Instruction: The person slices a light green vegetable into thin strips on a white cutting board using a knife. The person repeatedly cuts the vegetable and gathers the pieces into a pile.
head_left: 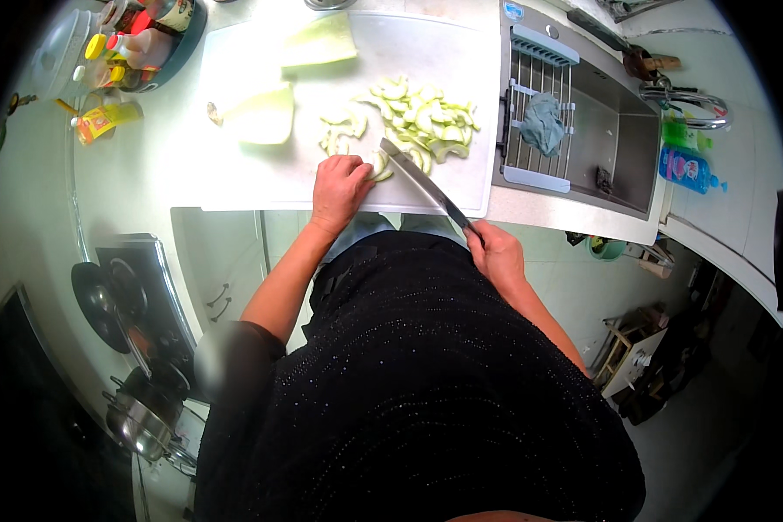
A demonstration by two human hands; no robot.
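Observation:
My right hand [498, 254] grips the dark handle of a kitchen knife [422, 178], its blade slanting up and left over a white cutting board [244, 187]. Under the curled fingers of my left hand [339, 187], a small piece of pale green gourd [380, 165] is pressed to the board beside the blade; the fingers partly hide it. A heap of curved gourd slices [431, 117] lies beyond the blade, with a smaller group of slices [344, 122] just beyond my left hand. Two large uncut gourd chunks [265, 117] rest on the board's left and far side.
Right of the board is a steel sink [631, 130] with a rack [535, 170] across it, holding a blue-grey cloth [542, 123]. Several condiment bottles [143, 48] crowd a holder at the far left. A stove with a wok [100, 300] and a steel pot [139, 426] stands at left.

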